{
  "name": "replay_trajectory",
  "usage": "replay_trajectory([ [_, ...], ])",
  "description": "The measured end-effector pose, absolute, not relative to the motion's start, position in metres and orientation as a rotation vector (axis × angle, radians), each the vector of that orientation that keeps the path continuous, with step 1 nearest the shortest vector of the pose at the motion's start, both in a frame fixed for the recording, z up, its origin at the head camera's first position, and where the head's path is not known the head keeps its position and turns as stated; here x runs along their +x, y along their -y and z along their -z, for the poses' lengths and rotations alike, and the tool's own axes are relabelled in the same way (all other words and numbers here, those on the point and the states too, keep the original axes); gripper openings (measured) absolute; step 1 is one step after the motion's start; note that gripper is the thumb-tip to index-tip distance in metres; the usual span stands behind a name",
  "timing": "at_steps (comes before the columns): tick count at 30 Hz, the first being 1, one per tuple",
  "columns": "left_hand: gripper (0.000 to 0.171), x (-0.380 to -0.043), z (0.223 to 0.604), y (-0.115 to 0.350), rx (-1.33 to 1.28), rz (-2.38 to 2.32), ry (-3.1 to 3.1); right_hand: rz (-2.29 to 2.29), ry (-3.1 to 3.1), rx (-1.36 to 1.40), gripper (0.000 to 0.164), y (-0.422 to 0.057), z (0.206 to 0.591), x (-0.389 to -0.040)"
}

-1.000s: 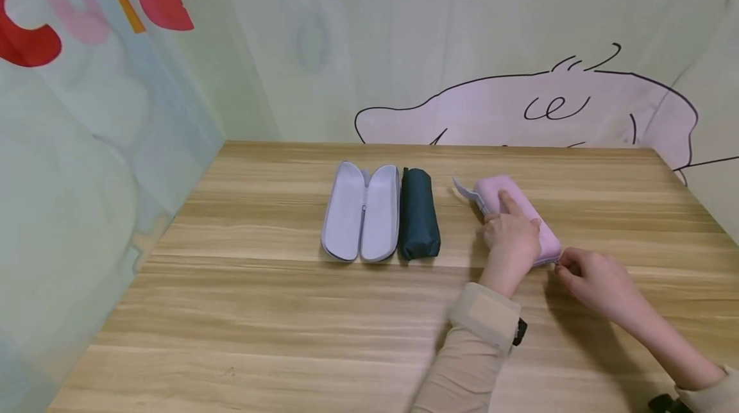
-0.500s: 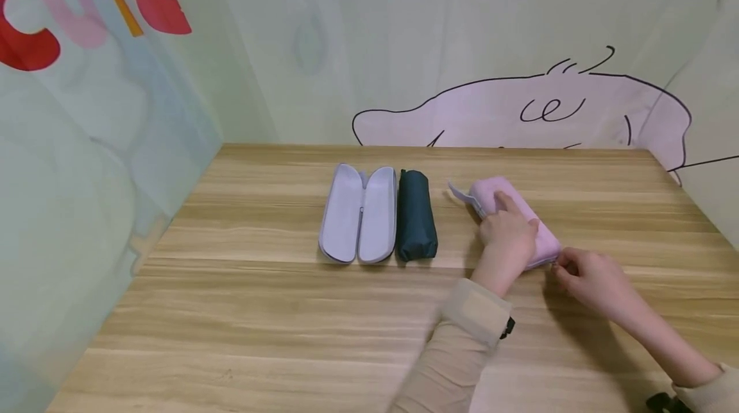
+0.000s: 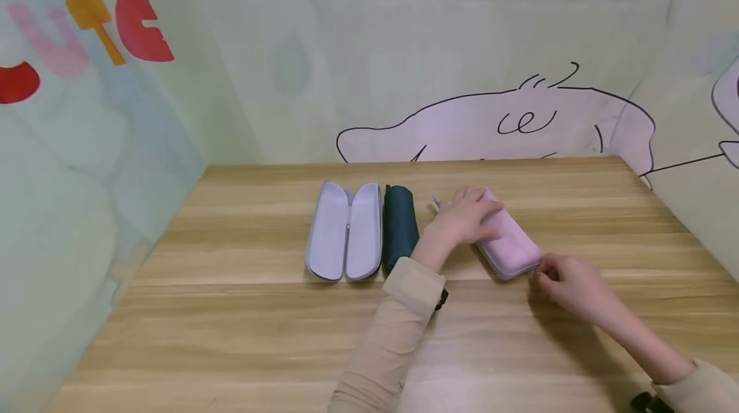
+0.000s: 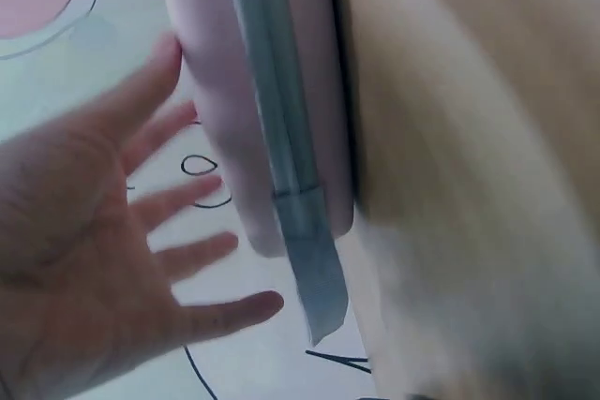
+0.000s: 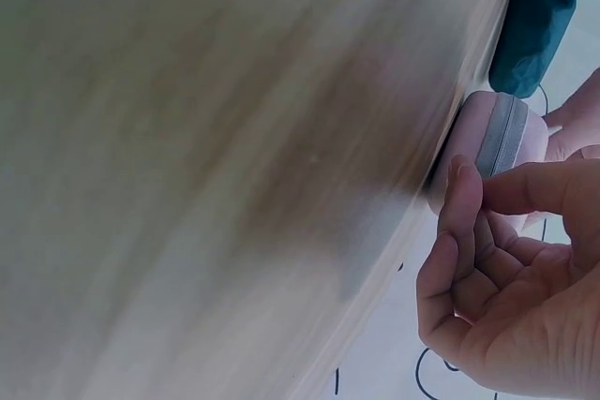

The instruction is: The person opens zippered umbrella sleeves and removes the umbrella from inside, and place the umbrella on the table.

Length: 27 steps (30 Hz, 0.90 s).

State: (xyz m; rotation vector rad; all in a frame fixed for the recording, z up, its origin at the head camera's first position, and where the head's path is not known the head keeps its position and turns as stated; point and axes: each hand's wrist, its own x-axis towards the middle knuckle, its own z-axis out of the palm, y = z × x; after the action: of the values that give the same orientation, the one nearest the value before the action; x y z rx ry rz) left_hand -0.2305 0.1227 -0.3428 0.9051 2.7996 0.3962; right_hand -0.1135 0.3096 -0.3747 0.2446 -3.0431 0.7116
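Note:
A pink zippered pencil case [image 3: 510, 243] lies closed and slanted on the table, with a grey zipper band and a grey fabric tab [image 4: 319, 292] at its far end. My left hand [image 3: 464, 217] is over the case's far half, fingers spread and fairly straight. In the left wrist view its thumb reaches the case's side. At the near right corner my right hand [image 3: 574, 285] pinches between thumb and forefinger what seems to be the zipper pull, which the fingertips hide. The right wrist view shows those fingers against the zipper band [image 5: 503, 133].
Left of the pink case lies a dark teal pouch [image 3: 399, 224]. Touching or close beside it, a pale lilac case [image 3: 329, 236] lies unfolded with both halves facing up. The wooden table [image 3: 231, 336] ends at a printed cloth backdrop [image 3: 260, 79].
My left hand has moved from pressing the case's middle to its far left part, fingers now spread. The right hand stays at the near corner. The head view has shifted somewhat.

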Motion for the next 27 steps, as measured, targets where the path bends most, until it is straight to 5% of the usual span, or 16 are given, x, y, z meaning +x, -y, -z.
replay_trajectory([
  [27,0.063,-0.253,0.319,-0.139,1.049,-0.115,-2.513,-0.523,2.957,0.257,0.012,-0.305,0.375,-0.112],
])
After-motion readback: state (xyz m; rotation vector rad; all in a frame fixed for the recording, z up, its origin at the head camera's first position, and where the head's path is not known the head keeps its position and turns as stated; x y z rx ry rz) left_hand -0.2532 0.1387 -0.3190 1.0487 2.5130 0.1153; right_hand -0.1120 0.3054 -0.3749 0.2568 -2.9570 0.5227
